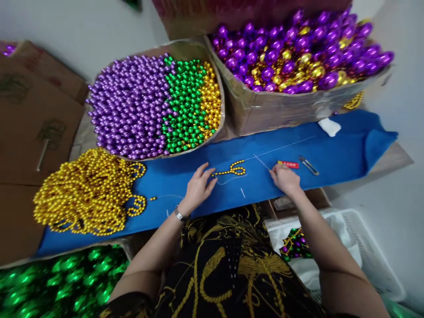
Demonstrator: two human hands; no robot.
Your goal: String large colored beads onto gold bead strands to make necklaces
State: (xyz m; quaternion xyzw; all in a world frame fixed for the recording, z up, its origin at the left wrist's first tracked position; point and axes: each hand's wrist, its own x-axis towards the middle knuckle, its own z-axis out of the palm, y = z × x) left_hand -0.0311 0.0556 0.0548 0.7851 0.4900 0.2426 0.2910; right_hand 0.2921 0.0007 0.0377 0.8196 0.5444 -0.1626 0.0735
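Observation:
My left hand [198,185] rests on the blue cloth [331,150], fingers curled at the end of a short strand of gold beads [233,170] looped on the cloth. My right hand [285,179] lies to the right, fingers pinched on a thin white thread [285,148] that runs up and right across the cloth. A second bit of thread curves under the gold strand. A wristwatch [179,215] is on my left wrist.
A heap of gold bead strands [88,192] lies at the left. Behind stand a box of purple, green and gold beads [155,104] and a box of larger purple and gold balls [298,48]. A red tag [289,164], a clipper [308,165], a white basket [364,247] sit right.

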